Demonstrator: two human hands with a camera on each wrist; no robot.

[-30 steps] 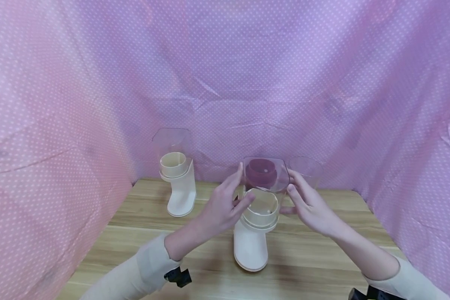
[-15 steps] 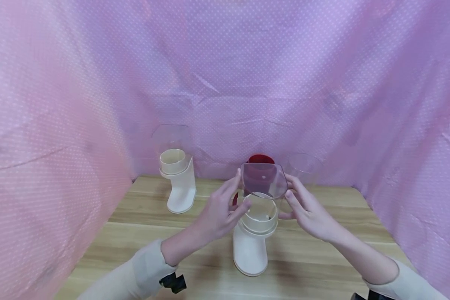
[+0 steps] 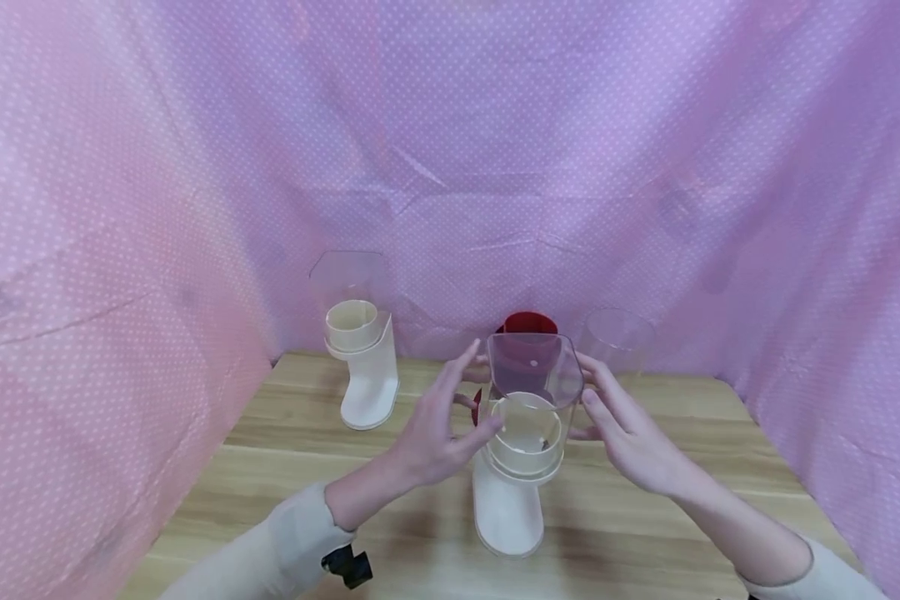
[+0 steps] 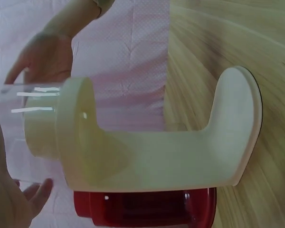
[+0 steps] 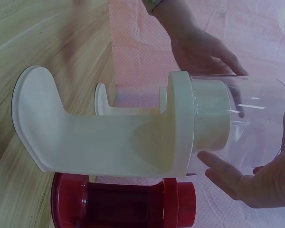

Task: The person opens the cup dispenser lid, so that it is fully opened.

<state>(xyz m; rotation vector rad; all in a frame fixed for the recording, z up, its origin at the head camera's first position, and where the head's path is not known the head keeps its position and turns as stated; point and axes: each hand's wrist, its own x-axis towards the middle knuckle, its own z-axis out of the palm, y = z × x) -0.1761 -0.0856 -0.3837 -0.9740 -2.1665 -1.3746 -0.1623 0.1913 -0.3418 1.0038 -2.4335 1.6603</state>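
A clear container (image 3: 536, 358) with a squarish open rim sits over the cream ring (image 3: 527, 458) of a white curved stand (image 3: 506, 512). My left hand (image 3: 431, 429) holds the container's left side, thumb in front and fingers behind. On the opposite side my right hand (image 3: 637, 437) holds it with fairly straight fingers. In the left wrist view the stand (image 4: 156, 156) rests on the table by its foot. The right wrist view has the clear container (image 5: 261, 128) between both hands. A small dark speck shows inside the ring; I cannot tell what it is.
Directly behind the container is a red stand (image 3: 531, 322) of like shape. Another white stand (image 3: 367, 379) with a clear top is at the rear left. A clear cylinder (image 3: 618, 333) is at the rear right. Pink dotted cloth (image 3: 450, 142) encloses the wooden table (image 3: 645, 533).
The white stand and its clear container have come slightly nearer to me, with both hands alongside. More of the red stand shows behind. My left index finger is a little farther from the rim.
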